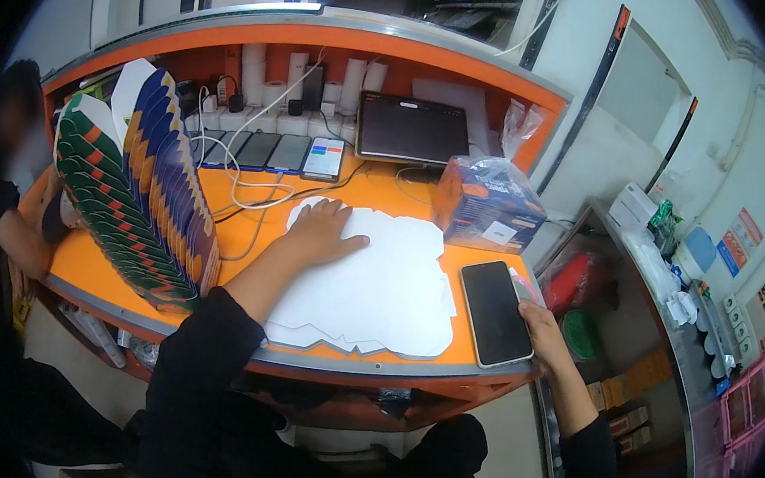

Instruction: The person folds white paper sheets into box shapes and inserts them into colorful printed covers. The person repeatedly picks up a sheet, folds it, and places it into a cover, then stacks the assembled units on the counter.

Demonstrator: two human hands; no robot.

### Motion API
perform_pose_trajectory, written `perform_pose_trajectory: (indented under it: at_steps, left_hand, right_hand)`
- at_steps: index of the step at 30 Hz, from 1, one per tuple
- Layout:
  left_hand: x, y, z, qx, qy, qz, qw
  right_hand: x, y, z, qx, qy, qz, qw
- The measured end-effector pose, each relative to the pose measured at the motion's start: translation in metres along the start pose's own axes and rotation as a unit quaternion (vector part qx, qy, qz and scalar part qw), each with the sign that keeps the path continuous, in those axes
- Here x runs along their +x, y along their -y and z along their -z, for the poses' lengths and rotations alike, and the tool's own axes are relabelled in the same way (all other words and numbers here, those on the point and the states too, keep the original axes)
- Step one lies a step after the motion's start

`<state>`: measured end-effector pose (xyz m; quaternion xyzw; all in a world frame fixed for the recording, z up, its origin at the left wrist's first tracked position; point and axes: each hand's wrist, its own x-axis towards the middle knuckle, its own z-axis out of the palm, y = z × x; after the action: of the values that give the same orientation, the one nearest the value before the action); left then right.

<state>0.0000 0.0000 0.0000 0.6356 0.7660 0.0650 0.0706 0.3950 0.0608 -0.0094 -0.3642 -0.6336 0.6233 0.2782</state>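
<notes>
My left hand (318,232) lies flat, fingers spread, on the upper left of white die-cut sheets (379,284) with notched edges. They are spread over the middle of the orange desk. At the desk's right end, my right hand (544,334) grips the right edge of a dark-screened smartphone (496,314) in a pale case. Its thumb rests on the phone's rim; the other fingers are mostly hidden. To the left of my left arm stand two tall rows of overlapping printed card pieces, one green and red (120,209), the other purple and gold (168,168).
Several phones (289,153) with cables lie at the back, beside a dark monitor (413,128). A blue and orange box (490,203) in clear plastic stands back right. Another person (19,228) sits at the left. Cluttered metal shelving (663,324) runs along the right.
</notes>
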Motion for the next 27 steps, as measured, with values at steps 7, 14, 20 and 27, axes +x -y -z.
perform_pose_trajectory:
  at_steps: [7,14,20,27]
  left_hand:
    - [-0.013,-0.008,0.002,0.046,0.018,0.029,0.998]
    - [-0.036,-0.022,0.007,0.076,0.039,0.091,0.992]
    - [-0.031,-0.013,0.01,0.072,-0.043,-0.036,0.996]
    - [-0.044,-0.007,0.005,0.025,-0.034,-0.085,0.996]
  right_hand:
    - [0.023,0.004,-0.011,-0.25,-0.087,0.116,0.957]
    - [0.03,0.055,-0.037,-0.613,-0.11,0.146,0.768]
    - [0.095,0.065,-0.091,-0.541,-0.015,0.308,0.782]
    - [0.14,0.062,-0.129,-0.573,0.061,0.14,0.805]
